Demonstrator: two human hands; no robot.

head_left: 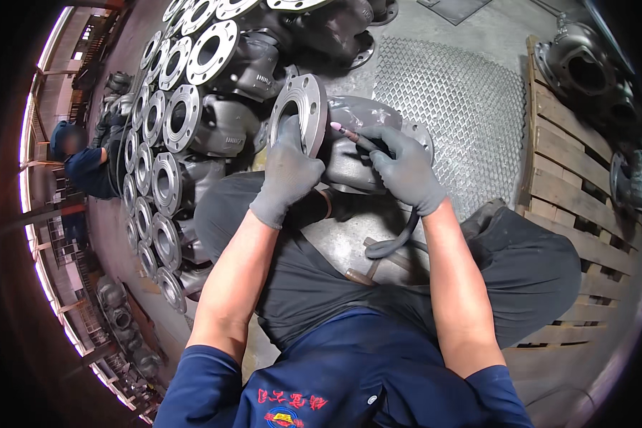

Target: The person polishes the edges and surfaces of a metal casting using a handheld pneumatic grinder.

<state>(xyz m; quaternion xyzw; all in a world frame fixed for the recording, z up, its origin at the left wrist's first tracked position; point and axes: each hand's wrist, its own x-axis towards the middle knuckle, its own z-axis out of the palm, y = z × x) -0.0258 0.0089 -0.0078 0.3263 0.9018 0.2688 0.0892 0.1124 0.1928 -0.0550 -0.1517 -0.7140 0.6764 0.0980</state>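
Note:
A grey cast valve body [357,170] with round flanges lies in front of me, between my knees. My left hand [287,175], in a grey glove, is closed on the rim of its left flange [314,107], with fingers reaching into the bore. My right hand [406,170], gloved too, is wrapped round a slim die grinder [360,140] tipped with a pink grinding stone [334,125]. The stone is close to the back face of that flange; whether it touches cannot be told. A dark hose [399,246] hangs below my right hand.
Many similar flanged castings [167,182] are packed close on my left. To the right, a wooden pallet [574,146] carries larger castings [585,71]. Diamond-patterned metal plate [449,107] covers floor ahead. A hammer-like tool [364,277] lies between my legs. Another person [93,170] is at far left.

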